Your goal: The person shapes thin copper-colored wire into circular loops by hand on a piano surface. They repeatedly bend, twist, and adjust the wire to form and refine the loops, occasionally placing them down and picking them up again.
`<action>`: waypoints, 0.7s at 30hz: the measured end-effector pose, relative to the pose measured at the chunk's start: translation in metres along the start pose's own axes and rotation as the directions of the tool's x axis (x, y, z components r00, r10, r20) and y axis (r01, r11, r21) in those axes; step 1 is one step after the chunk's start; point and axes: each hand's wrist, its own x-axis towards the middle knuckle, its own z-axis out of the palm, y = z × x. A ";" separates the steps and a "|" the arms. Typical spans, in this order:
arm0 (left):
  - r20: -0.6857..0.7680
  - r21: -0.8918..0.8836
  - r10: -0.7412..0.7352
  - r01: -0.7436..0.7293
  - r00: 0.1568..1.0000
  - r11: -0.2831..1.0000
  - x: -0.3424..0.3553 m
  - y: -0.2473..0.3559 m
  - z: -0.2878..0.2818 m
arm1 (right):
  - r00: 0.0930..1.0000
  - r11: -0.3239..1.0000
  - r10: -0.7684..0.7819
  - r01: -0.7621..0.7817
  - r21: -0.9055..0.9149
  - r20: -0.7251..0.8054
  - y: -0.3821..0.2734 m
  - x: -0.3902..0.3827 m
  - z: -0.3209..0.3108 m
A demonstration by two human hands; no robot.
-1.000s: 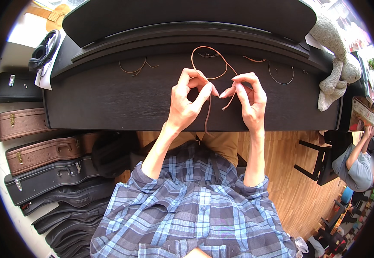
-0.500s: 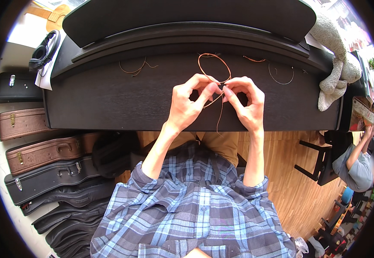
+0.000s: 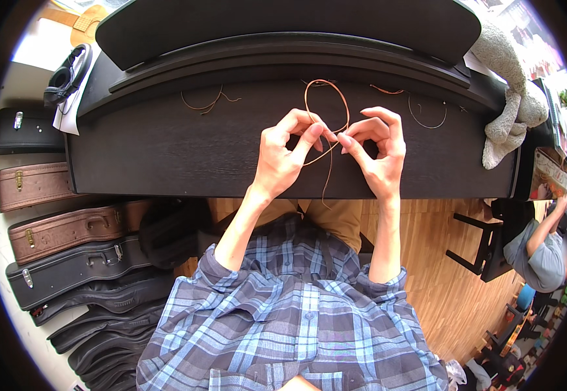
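A copper-coloured guitar string [image 3: 347, 103], bent into an upright oval loop, is held above the black piano lid [image 3: 166, 156]. My left hand [image 3: 280, 153] pinches it at the loop's lower left between thumb and fingers. With thumb and index finger, my right hand [image 3: 381, 156] pinches it at the lower right; its other fingers are raised and bent. The strands cross between my hands, and one thin end dangles toward the lid's front edge. Exactly where the fingertips meet the string is partly hidden.
More loose strings lie along the lid's back: a tan one [image 3: 205, 107], a short copper one [image 3: 386, 90] and a silver one [image 3: 427, 125]. Headphones [image 3: 68, 78] sit left, a grey plush toy [image 3: 508, 117] right. Instrument cases [image 3: 68, 228] line the left floor. A person [image 3: 537, 254] sits at right.
My right hand has shifted slightly right, and its free fingers have lifted and spread. The loop has narrowed a little, and the dangling end has swung slightly left.
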 end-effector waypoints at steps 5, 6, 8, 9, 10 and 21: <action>0.067 -0.039 0.029 -0.027 0.997 0.999 -0.001 -0.002 -0.003 | 0.999 0.997 0.033 -0.032 0.066 -0.013 0.001 0.002 -0.002; 0.062 -0.032 0.036 -0.034 0.997 0.999 -0.001 -0.003 -0.003 | 1.000 0.998 0.018 -0.018 0.059 -0.002 0.001 0.002 -0.003; 0.050 -0.027 0.049 -0.048 0.998 0.998 -0.002 -0.003 -0.003 | 1.000 0.999 0.001 -0.002 0.047 0.017 0.001 0.003 -0.003; 0.016 -0.013 0.048 -0.048 0.999 0.999 -0.002 -0.002 -0.003 | 1.000 0.998 0.010 -0.011 0.068 0.015 0.001 0.002 -0.003; -0.017 0.002 0.047 -0.047 0.999 0.999 -0.002 -0.002 -0.002 | 1.000 0.996 0.019 -0.020 0.090 0.012 0.002 0.002 -0.002; 0.043 0.049 0.041 -0.043 0.998 0.998 -0.003 -0.002 -0.001 | 1.000 0.990 -0.013 0.010 0.142 0.018 0.005 0.000 -0.005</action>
